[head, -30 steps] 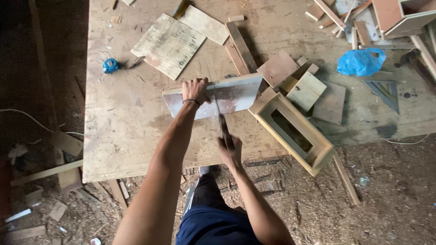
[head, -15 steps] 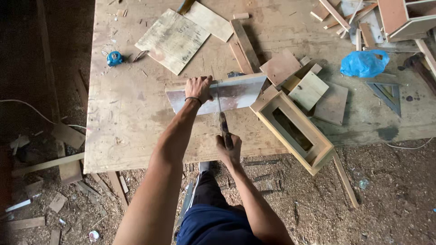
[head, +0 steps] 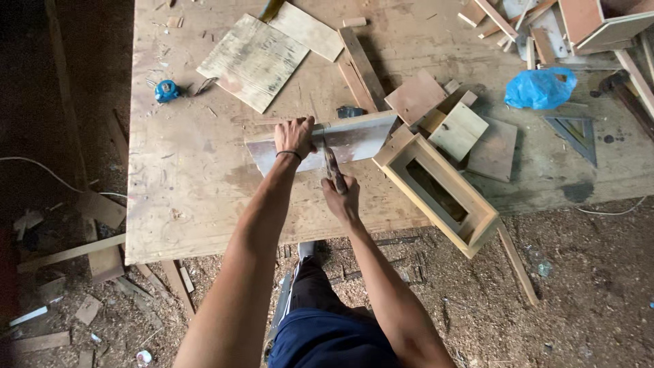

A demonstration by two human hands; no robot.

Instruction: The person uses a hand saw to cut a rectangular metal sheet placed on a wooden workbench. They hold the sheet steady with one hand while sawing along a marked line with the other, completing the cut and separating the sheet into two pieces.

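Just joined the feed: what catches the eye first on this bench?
At the middle of the plywood workbench, the left hand presses down a pale board while the right hand grips a tool handle laid against it. An open wooden box frame sits just right of them, and a bright blue plastic bag lies farther back right.

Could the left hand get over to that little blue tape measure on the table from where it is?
Probably yes: the left hand presses the board, and only bare table lies between it and the tape measure; it would have to let go.
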